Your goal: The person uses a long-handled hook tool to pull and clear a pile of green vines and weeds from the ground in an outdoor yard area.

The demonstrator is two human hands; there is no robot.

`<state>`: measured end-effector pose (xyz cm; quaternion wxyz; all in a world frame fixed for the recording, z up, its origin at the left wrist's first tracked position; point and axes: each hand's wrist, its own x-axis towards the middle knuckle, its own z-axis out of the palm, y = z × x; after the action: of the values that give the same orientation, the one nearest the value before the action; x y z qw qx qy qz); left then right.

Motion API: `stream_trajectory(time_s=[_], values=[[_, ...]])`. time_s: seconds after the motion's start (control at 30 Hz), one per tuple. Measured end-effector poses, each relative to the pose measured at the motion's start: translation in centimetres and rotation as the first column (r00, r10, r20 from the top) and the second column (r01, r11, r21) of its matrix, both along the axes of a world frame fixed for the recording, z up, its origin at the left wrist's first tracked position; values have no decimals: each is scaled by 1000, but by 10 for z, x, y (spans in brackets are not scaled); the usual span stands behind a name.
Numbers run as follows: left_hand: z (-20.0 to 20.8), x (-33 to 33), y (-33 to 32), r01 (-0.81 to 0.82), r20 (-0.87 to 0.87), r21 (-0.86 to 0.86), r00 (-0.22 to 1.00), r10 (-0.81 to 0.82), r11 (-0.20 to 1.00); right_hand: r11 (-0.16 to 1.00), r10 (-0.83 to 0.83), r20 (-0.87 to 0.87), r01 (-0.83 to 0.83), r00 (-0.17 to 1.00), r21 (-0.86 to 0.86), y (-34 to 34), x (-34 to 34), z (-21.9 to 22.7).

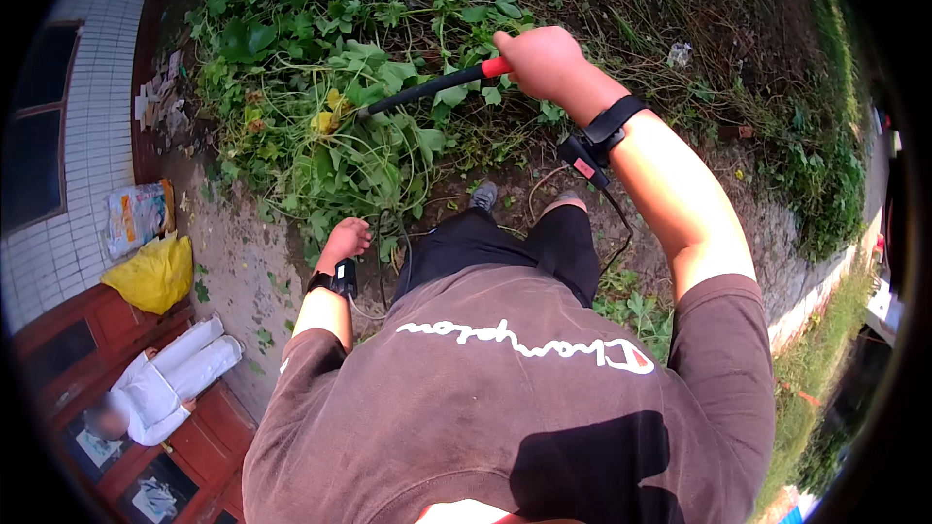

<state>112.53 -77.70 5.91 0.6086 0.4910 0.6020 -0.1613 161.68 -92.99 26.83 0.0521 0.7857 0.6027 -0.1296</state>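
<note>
My right hand point(546, 62) is closed around the red grip of a tool with a long black handle point(427, 89). The handle slants left and down into a heap of green vines point(374, 160), where its working end is hidden by leaves. Beside that end are yellow leaves or flowers point(326, 120). Low at the near edge of the vines is my left hand point(347, 237), its fingers loosely bent and a little apart, with nothing visible in them. Both wrists wear black straps with small devices and cables.
On the left, a person in white point(175, 378) is by red-brown doors point(83, 325) in a tiled wall point(97, 87). A yellow sack point(153, 274) and a printed bag point(136, 218) lean there. My shoes point(483, 196) stand at the vines' edge. Dry stems point(680, 0) cover ground ahead.
</note>
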Motion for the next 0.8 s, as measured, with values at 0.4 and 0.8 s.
stream_trajectory(time_s=[0.4,0.8], values=[[44,17,-263,-342,-192,82,917,351,936,985,-72,324,16,943,170,-160,403,129],[95,26,-409,-602,-13,166,790,612,781,858,-392,0,366,920,-361,-166,230,-168]])
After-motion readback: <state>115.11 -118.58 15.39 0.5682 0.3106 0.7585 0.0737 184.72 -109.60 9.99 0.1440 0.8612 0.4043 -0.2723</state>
